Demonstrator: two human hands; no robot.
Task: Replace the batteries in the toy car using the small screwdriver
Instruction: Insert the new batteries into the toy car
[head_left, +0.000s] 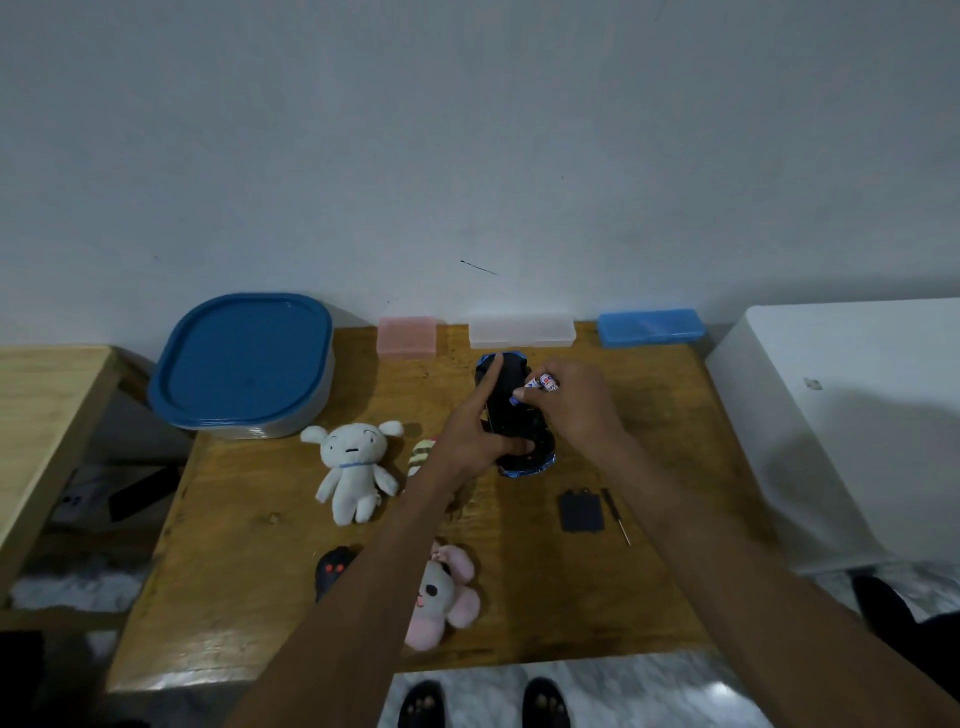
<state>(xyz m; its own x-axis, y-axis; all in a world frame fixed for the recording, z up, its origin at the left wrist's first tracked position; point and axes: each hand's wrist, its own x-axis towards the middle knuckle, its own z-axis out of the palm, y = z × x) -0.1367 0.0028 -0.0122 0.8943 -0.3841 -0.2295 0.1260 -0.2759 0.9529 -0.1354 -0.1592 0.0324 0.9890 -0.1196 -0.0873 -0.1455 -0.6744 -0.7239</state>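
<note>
From your head camera, your hands hid much of the toy car (506, 395), which lay belly-up on the wooden table (249, 571). Your left hand (475, 436) gripped it, forefinger stretched along the black underside. Your right hand (576, 400) pinched two small batteries (540, 385) beside the car. Nearer you than the car lay the flat black battery cover (582, 512) and slim screwdriver (615, 514).

Home room, likely a living or play corner. Small wooden table (649, 587) against a plain painted wall (467, 130), marble-look tiled floor (649, 691). Plush toys (353, 467) on the table, blue-lidded storage container (241, 364), plastic pencil cases (522, 330) along the wall. White cabinet (841, 415) beside it.
</note>
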